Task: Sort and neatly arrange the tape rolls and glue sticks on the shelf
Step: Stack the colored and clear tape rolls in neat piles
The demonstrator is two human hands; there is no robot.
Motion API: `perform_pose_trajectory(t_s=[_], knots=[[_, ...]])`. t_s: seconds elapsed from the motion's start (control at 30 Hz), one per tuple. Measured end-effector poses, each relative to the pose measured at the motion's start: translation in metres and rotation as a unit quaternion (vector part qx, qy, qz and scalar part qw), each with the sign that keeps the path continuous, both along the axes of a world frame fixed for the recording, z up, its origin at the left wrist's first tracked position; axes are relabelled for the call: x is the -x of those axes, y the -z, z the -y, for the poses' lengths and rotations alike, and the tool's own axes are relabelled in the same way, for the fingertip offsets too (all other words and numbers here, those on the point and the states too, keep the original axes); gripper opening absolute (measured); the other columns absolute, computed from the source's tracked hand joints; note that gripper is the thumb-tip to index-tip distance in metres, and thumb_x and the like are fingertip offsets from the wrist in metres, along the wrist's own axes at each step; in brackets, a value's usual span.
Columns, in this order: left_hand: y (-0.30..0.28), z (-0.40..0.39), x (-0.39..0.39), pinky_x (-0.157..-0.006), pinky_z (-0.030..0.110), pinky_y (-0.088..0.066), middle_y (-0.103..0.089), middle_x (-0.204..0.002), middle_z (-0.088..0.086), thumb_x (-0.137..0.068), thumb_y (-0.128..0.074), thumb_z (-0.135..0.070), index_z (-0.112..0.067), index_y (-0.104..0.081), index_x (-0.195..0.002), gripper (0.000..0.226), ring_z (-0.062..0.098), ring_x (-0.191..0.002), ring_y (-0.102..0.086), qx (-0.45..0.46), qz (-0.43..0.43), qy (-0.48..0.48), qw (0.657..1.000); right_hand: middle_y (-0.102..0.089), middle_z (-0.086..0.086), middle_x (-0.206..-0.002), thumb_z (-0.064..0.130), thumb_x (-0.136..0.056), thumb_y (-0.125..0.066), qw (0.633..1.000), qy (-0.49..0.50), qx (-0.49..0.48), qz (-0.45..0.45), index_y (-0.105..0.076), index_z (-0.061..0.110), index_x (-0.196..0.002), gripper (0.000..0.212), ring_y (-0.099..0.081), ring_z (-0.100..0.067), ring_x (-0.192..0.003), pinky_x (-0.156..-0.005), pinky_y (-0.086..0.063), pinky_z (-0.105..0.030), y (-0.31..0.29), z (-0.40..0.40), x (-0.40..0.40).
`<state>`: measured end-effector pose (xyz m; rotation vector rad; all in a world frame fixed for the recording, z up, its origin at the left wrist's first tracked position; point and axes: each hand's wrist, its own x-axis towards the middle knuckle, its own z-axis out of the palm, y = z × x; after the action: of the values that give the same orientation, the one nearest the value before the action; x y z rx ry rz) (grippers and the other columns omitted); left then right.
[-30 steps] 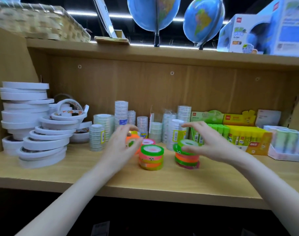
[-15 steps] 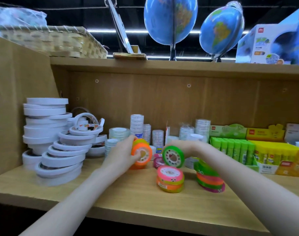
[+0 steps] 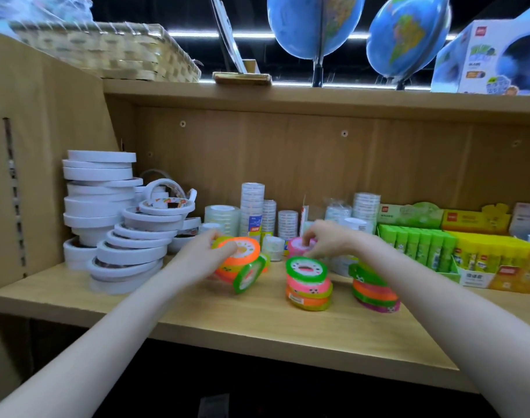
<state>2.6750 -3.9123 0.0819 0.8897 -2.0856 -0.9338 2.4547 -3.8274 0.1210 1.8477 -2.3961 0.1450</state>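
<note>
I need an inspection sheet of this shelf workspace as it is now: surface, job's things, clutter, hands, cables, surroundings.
Surface: wooden shelf, bare along its front edge.
Job's things: neon tape stack at centre; second neon stack leaning to its right; white tape rolls piled at left; clear tape rolls at the back; green glue sticks and yellow glue sticks boxed at right.
Clutter: green tape roll tilted on edge.
Hands: left hand grips orange tape roll; right hand pinches pink tape roll.
Cables: nothing seen.
Surroundings: wicker basket, two globes, box above.
</note>
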Motion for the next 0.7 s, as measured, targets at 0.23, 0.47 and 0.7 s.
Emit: perform_pose_trajectory(t_s=[0.23,0.47,0.7], knots=[[0.004,-0.001,-0.011,-0.072,0.038,-0.053,-0.061,-0.100,0.012,-0.097,-0.038,-0.031,-0.013,-0.057,-0.091,0.027,0.028,-0.088,-0.059,0.044,0.090,-0.015,0.995,-0.053,0.005,-0.076,0.033,-0.077,-0.072,0.999,-0.013,0.014,0.042,-0.059,0.022,-0.078,0.017,-0.049,-0.014,-0.077,-0.061,-0.036,-0.025,-0.021,-0.028,-0.009],[0.004,-0.012,-0.012,-0.105,0.030,-0.031,-0.041,-0.144,0.004,-0.089,-0.038,-0.059,-0.019,-0.035,-0.141,0.066,0.020,-0.129,-0.041,0.032,0.103,0.048,0.993,-0.058,0.008,-0.070,0.034,-0.079,-0.072,0.969,-0.086,0.052,0.224,-0.064,0.017,-0.077,0.019,-0.053,-0.003,-0.065,-0.057,-0.039,-0.010,-0.028,-0.066,-0.037],[0.011,-0.022,-0.005,-0.093,0.026,-0.039,-0.054,-0.130,0.001,-0.077,-0.070,-0.040,-0.027,-0.036,-0.137,0.071,0.020,-0.118,-0.050,0.174,0.174,0.001,0.969,-0.048,0.006,-0.096,0.050,-0.070,-0.074,0.997,-0.036,0.022,0.064,-0.048,0.023,-0.090,0.043,-0.048,-0.015,-0.090,-0.073,-0.039,-0.028,0.008,-0.075,-0.051]])
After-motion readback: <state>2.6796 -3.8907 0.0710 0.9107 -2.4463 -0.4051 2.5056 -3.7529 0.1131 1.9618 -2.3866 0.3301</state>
